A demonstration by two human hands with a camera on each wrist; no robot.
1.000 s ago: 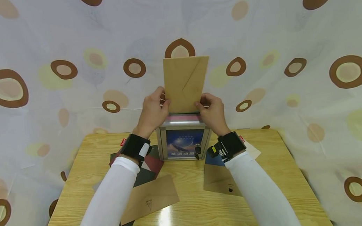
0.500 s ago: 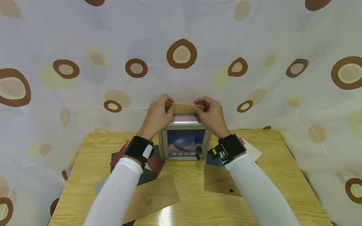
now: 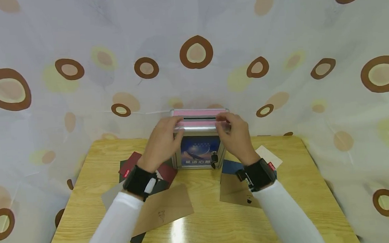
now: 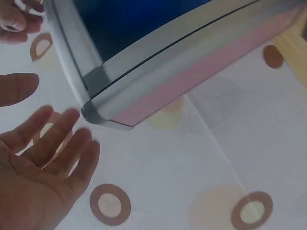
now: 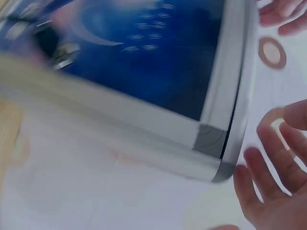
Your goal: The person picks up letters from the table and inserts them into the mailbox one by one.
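Observation:
A slotted metal box (image 3: pixel 196 129) with silver edges and a pink top stands upright at the back of the table. Its front carries a blue picture panel (image 3: pixel 193 148) with white lettering, and a key (image 3: pixel 214 158) hangs from the lock. Across the top runs a narrow dark slot (image 3: pixel 199 118), with nothing sticking out of it. My left hand (image 3: pixel 160 142) is at the box's left top edge, fingers loosely bent and holding nothing. At the right top edge is my right hand (image 3: pixel 237 136), likewise holding nothing. Both wrist views show the fingers apart, beside the box's corners.
Left of the box lie a brown envelope (image 3: pixel 168 206), a dark red one (image 3: pixel 167 173) and a grey one (image 3: pixel 111 195), overlapping. On the right are another brown envelope (image 3: pixel 236 190), a blue one (image 3: pixel 230 166) and a white one (image 3: pixel 268 156). Patterned cloth (image 3: pixel 199 87) hangs behind the table.
The tan envelope both hands held above the box has gone down into the slot and is out of sight. Both hands have let go and moved slightly apart and lower.

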